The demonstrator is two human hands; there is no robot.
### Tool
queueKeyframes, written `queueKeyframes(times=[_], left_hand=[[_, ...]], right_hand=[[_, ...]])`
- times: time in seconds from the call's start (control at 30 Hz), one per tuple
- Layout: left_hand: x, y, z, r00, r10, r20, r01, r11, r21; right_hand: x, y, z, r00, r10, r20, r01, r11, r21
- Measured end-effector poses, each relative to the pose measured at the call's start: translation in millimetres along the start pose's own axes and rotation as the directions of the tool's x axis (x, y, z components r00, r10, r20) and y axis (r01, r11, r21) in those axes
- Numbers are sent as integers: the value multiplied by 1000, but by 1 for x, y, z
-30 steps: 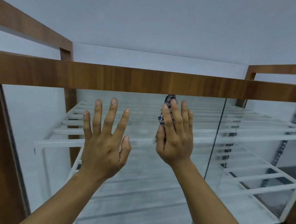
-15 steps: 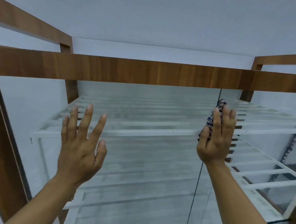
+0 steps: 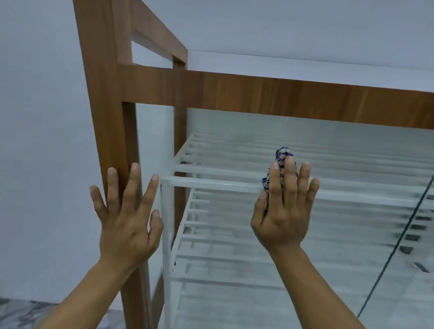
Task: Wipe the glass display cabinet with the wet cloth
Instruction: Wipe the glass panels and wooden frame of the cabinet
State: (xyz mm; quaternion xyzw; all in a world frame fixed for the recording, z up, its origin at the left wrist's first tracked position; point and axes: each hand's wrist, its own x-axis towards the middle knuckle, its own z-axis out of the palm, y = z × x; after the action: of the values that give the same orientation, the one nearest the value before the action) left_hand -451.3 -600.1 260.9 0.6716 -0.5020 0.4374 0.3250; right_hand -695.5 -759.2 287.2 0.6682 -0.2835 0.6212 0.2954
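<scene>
The glass display cabinet (image 3: 267, 96) fills the view from 10 o'clock round to 4 o'clock, its brown wooden top rail running straight across and its corner post (image 3: 104, 105) slanting down toward 7 o'clock; behind the front glass pane (image 3: 227, 298) stand white slatted racks (image 3: 209, 184), blurred and milky through the glass; a thin dark seam (image 3: 406, 229) between panes drops from 2 o'clock to 4 o'clock. The right hand (image 3: 283, 215), just off centre toward 4 o'clock, lies flat against the pane with its fingers straight and a little spread, pressing the wet cloth (image 3: 282, 153) onto the glass; the cloth is blue-and-white checked, bunched under the fingers, and peeks out at 12 o'clock above the fingertips and at 9 o'clock beside the index finger; whether the thumb pinches it cannot be told. The left hand (image 3: 127, 225), at 8 o'clock, is released and holds nothing, its fingers straight and fanned, the tips lying over the corner post and the edge of the glass beside it. A pale wall (image 3: 22, 99) fills 9 o'clock; a marbled floor (image 3: 7, 314) shows at 7 o'clock.
</scene>
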Motion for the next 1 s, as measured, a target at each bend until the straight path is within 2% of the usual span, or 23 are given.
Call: queueKeyframes(times=[0.27,0.47,0.67,0.8,1.0], left_hand=[[-15,-31,-1,991,135,-18,-135,966,-219],[-14,-33,-5,991,132,2,-125,945,-303],[-21,-23,-3,994,107,-2,-103,949,-298],[-31,4,4,978,209,21,-195,940,-280],[-25,39,17,984,159,77,-141,969,-203]], right_hand=[[-1,-135,44,991,-99,92,98,995,16],[-32,-198,61,968,-200,151,194,980,51],[-52,-182,58,956,-249,154,245,969,39],[-57,-152,49,972,-198,129,197,980,24],[-57,-78,23,982,-146,121,147,989,-6]])
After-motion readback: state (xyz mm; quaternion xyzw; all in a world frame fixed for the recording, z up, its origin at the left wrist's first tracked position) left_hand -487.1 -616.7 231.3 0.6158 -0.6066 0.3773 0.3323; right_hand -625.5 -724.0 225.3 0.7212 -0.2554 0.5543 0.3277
